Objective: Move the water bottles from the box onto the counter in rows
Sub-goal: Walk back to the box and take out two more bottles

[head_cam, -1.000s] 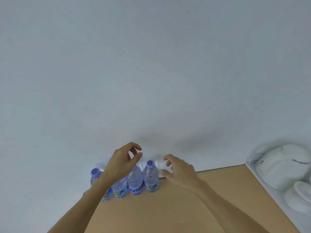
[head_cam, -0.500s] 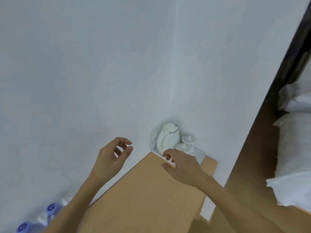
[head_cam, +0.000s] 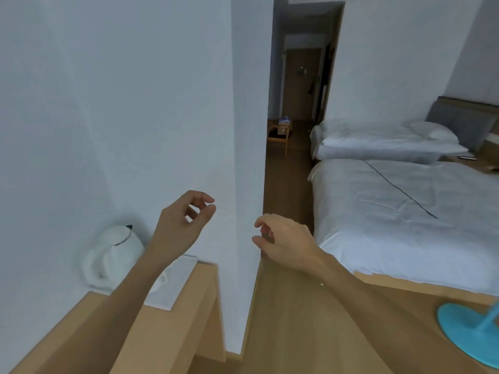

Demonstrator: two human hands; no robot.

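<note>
Hands hang empty before us: our left hand (head_cam: 181, 230) is raised over the light wooden counter (head_cam: 172, 327), fingers loosely curled with thumb and forefinger apart, gripping nothing; our right hand (head_cam: 286, 242) floats to its right, past the white wall corner (head_cam: 248, 130), fingers relaxed and open. We see no water bottles or box. At the counter's far end, a white electric kettle (head_cam: 114, 255) stands on a white tray (head_cam: 175, 282). Right of us lie two white-sheeted beds (head_cam: 405, 211).
</note>
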